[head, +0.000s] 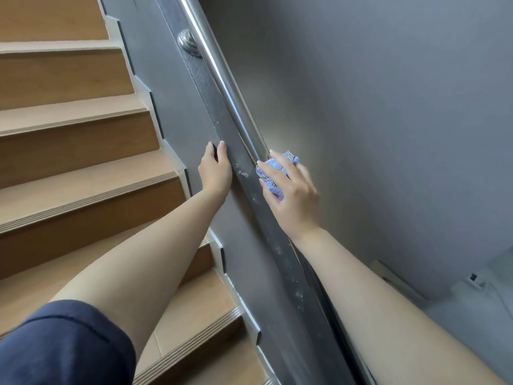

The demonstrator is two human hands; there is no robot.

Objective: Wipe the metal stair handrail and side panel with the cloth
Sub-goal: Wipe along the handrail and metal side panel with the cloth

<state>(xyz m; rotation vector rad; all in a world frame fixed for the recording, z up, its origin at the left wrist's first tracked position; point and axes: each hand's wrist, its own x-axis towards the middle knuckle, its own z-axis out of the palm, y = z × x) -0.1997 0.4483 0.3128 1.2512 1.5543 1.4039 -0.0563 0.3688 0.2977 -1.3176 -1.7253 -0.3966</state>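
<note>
A shiny metal handrail (pixel 222 76) runs diagonally from the top centre down to the right. Under it lies a dark flat rail cap (pixel 213 107) above the grey side panel (pixel 166 87). My right hand (pixel 291 195) is closed around a bunched blue checked cloth (pixel 273 173) and presses it on the handrail. My left hand (pixel 215 169) rests flat against the side panel with its fingertips on the dark cap's edge, holding nothing. White dusty specks (pixel 243 173) mark the cap between my hands and further down.
Wooden stair steps (pixel 72 168) with ribbed nosing climb on the left. A round metal bracket (pixel 188 41) fixes the handrail higher up. A plain grey wall (pixel 388 107) fills the right. A dark blue sleeve (pixel 63 345) shows at the bottom left.
</note>
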